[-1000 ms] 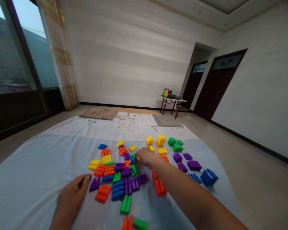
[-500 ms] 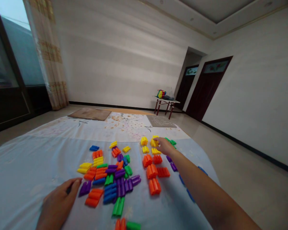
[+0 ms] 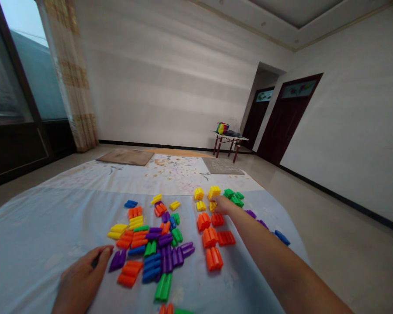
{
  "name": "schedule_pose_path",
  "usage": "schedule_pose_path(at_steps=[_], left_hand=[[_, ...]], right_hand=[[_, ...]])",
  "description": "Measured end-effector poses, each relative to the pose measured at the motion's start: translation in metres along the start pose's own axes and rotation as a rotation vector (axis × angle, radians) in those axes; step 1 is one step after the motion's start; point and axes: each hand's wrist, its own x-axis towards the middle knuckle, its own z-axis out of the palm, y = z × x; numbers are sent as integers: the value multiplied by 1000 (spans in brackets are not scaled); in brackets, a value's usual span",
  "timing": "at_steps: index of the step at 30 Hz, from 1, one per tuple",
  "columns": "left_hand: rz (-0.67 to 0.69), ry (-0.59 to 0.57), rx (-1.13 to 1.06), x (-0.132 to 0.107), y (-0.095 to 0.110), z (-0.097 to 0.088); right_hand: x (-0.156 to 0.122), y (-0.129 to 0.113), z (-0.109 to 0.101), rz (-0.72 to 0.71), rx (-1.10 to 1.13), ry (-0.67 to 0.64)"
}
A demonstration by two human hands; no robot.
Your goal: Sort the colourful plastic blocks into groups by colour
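Observation:
My left hand (image 3: 81, 279) rests on the cloth at the lower left, thumb and fingertips pressed together with nothing visible in them. Just to its right lies a purple ridged block (image 3: 118, 260), apart from the fingers. Further out, my right hand (image 3: 221, 203) has its fingers closed around a small yellow ridged block (image 3: 212, 206), which they partly cover. A larger yellow block (image 3: 214, 191) sits just beyond the fingertips, with more yellow blocks (image 3: 199, 193) to the left. Orange blocks (image 3: 210, 237) form a group nearer me, and green blocks (image 3: 234, 196) lie right of the hand.
A mixed heap of coloured blocks (image 3: 166, 257) spreads across the middle of the pale blue cloth (image 3: 52, 231). Purple and blue blocks (image 3: 282, 237) lie beyond my right forearm. At the far edge are a brown mat (image 3: 126, 157) and a grey mat (image 3: 222, 165). A small table (image 3: 231, 136) stands behind.
My right hand has moved from the larger far yellow block down to the smaller one nearer me. My left hand stays in place. The view has shifted slightly.

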Motion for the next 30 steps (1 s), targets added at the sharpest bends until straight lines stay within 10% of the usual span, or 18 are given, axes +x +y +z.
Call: schedule_pose_path(at_steps=[7, 17, 30], left_hand=[[6, 13, 39, -6, 9, -2], [44, 32, 52, -9, 10, -2], [40, 25, 56, -12, 14, -2]], right_hand=[[-30, -37, -17, -130, 94, 114], [-43, -149, 18, -427, 69, -15], [-58, -155, 18, -522, 82, -37]])
